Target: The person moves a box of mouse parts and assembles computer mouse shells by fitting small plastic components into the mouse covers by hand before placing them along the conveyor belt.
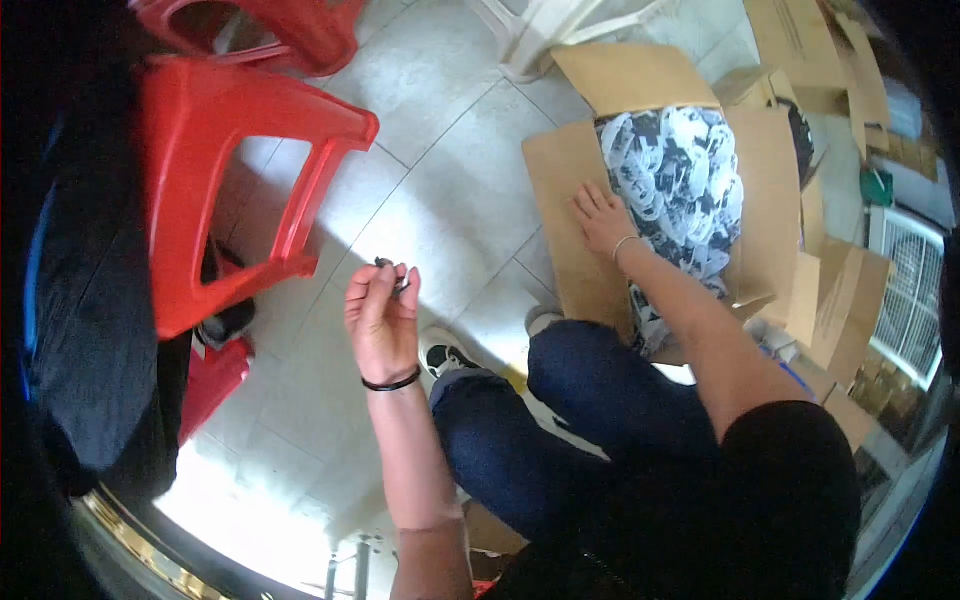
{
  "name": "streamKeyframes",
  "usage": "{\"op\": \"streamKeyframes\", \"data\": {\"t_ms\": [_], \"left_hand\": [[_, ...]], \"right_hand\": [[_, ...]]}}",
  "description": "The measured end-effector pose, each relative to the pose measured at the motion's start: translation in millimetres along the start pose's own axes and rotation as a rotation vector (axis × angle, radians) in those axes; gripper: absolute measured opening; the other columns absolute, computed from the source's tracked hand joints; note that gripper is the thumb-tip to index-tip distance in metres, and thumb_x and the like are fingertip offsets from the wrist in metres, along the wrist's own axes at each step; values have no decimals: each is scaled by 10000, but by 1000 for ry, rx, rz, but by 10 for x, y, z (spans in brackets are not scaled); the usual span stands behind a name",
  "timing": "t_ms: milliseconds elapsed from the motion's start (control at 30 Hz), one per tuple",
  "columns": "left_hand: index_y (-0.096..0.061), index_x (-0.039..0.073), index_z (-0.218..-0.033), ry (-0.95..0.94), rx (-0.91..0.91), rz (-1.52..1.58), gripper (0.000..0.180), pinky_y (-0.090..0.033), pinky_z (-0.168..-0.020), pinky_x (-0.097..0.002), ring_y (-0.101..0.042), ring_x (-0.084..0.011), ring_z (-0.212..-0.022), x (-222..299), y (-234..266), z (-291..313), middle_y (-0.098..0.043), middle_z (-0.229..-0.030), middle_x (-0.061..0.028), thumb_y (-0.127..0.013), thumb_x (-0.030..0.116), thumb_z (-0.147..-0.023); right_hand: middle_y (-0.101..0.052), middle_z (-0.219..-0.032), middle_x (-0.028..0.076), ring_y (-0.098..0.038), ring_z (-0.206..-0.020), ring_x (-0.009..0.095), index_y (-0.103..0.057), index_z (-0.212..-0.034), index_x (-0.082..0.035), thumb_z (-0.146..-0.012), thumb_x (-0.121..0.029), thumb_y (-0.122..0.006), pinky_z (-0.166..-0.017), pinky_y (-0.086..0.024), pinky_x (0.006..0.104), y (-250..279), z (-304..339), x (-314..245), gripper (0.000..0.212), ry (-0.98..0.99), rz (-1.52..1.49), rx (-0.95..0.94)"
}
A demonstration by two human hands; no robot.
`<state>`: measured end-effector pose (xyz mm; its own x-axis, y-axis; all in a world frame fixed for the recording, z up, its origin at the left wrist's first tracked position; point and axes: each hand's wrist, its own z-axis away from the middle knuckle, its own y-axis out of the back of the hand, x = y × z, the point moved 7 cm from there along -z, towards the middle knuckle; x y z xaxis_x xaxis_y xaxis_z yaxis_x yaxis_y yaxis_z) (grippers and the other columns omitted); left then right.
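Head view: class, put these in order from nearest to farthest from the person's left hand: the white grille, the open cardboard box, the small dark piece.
Ranked from the left hand:
1. Small dark piece: in its fingers.
2. Open cardboard box: to its right.
3. White grille: far right, beyond the box.

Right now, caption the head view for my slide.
Left hand holding a small dark object, right hand on a carton flap.

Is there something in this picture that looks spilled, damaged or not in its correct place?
Nothing clearly stands out. The plastic bags lie jumbled inside the open cardboard box, but I see no obvious spill or tear. The left hand holds a small dark thing, too small to judge for damage.
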<state>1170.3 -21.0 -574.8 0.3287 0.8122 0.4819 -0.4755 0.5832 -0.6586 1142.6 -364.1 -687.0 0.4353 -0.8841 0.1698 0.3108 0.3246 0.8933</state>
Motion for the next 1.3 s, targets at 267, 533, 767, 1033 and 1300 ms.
{"op": "streamKeyframes", "data": {"t_ms": [267,533,767,1033,1300], "left_hand": [[-530,26,-1089,55,422,-73,255,-475,-699,-301,-535,-170,-751,-476,68,1637,-548,-855,-51,-537,8,-835],[-562,-2,-1025,268,508,-72,219,-467,-678,-286,-525,-145,-710,-1326,515,2208,-534,-864,-46,-500,-17,-815],[-564,-5,-1015,285,420,-126,228,-422,-619,-250,-497,-131,-675,-1489,495,2347,-517,-832,-40,-470,-18,-808],[-580,29,-993,299,394,-76,186,-389,-569,-236,-462,-95,-640,-1491,25,2620,-512,-775,-20,-500,19,-825],[-553,53,-1090,-102,37,-563,326,-407,-711,-224,-503,-131,-835,-865,-2034,3260,-531,-944,-37,-661,101,-786]], "right_hand": [[-445,-1129,158,-423,-1026,353,-507,-1101,-83,-630,-172,-646,-879,-324,475,545,240,1476,499,-726,-430,607],[-246,-1349,148,-395,-1129,406,-475,-1229,-292,-617,-421,-745,-952,-340,495,300,-100,2022,681,-894,-243,33],[-260,-1348,187,-428,-1114,379,-685,-956,-105,-602,-362,-740,-909,-420,413,252,192,2219,441,-762,-365,296],[-590,-983,122,-556,-947,215,-613,-1062,-5,-711,-253,-711,-844,-435,303,74,1461,3037,441,-931,-1471,459],[-530,-1112,49,-518,-1031,147,-504,-1178,-19,-801,-137,-591,-867,-445,323,2599,2421,939,405,-332,-2166,-38]]}}
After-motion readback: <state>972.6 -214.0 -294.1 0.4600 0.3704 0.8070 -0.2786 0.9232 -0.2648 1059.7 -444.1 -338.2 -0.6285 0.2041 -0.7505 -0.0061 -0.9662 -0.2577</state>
